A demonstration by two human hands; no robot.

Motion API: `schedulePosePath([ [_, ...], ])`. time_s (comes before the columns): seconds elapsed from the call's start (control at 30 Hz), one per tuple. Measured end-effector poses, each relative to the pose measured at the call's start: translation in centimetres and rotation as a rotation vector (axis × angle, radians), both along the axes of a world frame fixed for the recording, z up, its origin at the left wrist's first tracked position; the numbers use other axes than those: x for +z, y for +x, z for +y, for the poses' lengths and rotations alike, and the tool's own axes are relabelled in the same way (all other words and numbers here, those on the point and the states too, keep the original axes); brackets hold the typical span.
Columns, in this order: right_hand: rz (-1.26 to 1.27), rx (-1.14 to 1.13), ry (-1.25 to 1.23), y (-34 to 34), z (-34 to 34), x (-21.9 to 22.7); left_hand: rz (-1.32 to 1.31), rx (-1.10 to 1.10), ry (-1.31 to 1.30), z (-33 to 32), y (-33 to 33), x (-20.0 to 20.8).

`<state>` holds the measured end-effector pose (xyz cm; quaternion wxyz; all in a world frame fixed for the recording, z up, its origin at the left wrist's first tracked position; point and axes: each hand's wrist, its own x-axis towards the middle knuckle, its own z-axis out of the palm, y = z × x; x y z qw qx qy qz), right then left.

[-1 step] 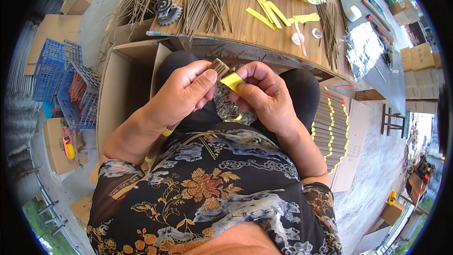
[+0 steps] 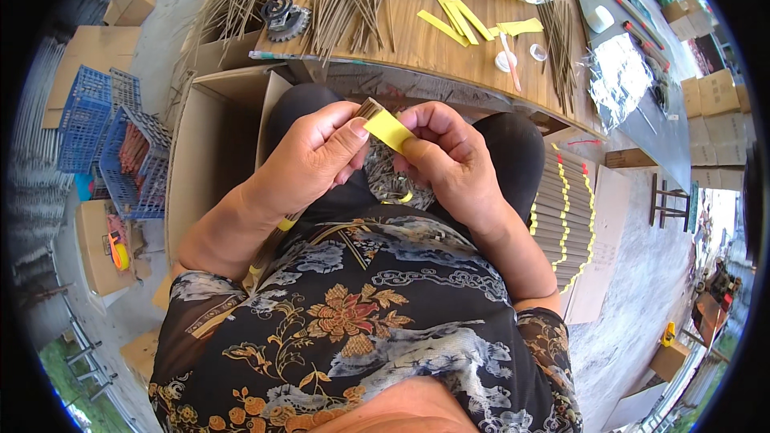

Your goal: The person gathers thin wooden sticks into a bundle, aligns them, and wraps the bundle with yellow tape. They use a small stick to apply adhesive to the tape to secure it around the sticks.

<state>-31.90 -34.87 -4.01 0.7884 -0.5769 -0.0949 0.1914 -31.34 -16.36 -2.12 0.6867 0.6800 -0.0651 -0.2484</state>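
My left hand (image 2: 319, 146) is closed around a bundle of thin brown incense sticks (image 2: 368, 107), whose end pokes out above my thumb. The bundle runs down under my forearm, where a yellow band (image 2: 285, 224) circles it. Between the thumb and fingers of my right hand (image 2: 451, 154) is a yellow paper strip (image 2: 388, 131). Its far end lies against the sticks, by my left thumb tip. Both hands are above my lap, and my left palm hides most of the grip.
Ahead, a wooden table (image 2: 425, 48) bears loose sticks (image 2: 353, 0), yellow strips (image 2: 455, 18), a small white lidded pot (image 2: 504, 62) and a toothed metal part (image 2: 286, 20). Banded bundles (image 2: 576, 208) lie at my right. A cardboard box (image 2: 210, 144) and blue crates (image 2: 84, 124) stand left.
The yellow strip has moved left and now overlaps the bundle's end beside my left thumb. More of its flat face shows. My left hand has barely moved.
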Motion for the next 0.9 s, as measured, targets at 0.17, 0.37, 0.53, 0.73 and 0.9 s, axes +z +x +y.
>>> schedulePosePath([
  [0.17, -0.081, -0.05, -0.002, -1.2, 0.5, 0.1, -0.063, -0.005, 0.0, -0.5, -1.3, 0.0],
  [0.37, -0.092, -0.129, -0.098, -1.9, 0.9, 0.4, -0.081, 0.014, 0.003, -1.1, -2.2, -0.1],
  [0.53, -0.13, -0.17, -0.134, -2.2, 1.1, 0.7, -0.113, -0.008, 0.001, -1.2, -2.4, -0.2],
  [0.73, -0.149, -0.204, -0.144, -2.5, 1.3, 1.0, -0.178, 0.018, -0.008, -1.4, -3.0, -0.4],
  [0.9, -0.173, -0.223, -0.201, -2.7, 1.3, 1.2, -0.262, -0.037, -0.063, -1.1, -3.0, -0.1],
])
